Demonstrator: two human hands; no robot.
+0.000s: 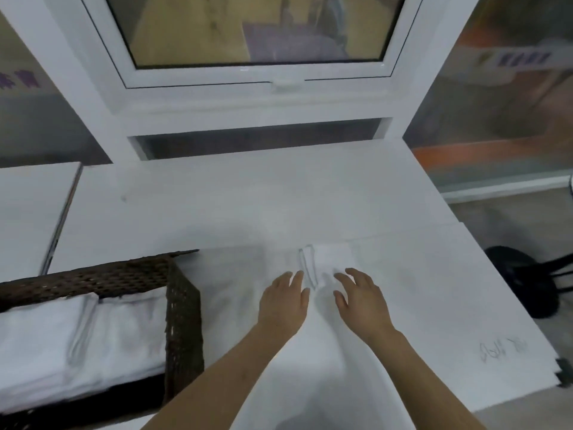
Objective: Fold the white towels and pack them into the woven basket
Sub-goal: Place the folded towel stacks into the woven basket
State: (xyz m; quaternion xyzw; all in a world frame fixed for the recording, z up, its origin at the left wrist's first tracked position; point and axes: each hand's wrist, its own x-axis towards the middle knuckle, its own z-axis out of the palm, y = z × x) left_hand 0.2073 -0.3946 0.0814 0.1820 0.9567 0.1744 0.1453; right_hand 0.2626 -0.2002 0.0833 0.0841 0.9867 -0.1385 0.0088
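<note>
Both flat — left hand (283,301), right hand (361,297) — on the towel (322,352); woven basket (183,308) of folded towels (77,336) nearby.

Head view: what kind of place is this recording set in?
Probably an indoor laundry or workshop corner: a white table against a white-framed window, a woven basket holding folded towels.

White table (248,197), white towel (328,259) spread on it, woven basket (183,305) at its left

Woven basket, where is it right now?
Head view: the woven basket sits at lower left on the white table, left of the left hand, with folded white towels inside.
</note>
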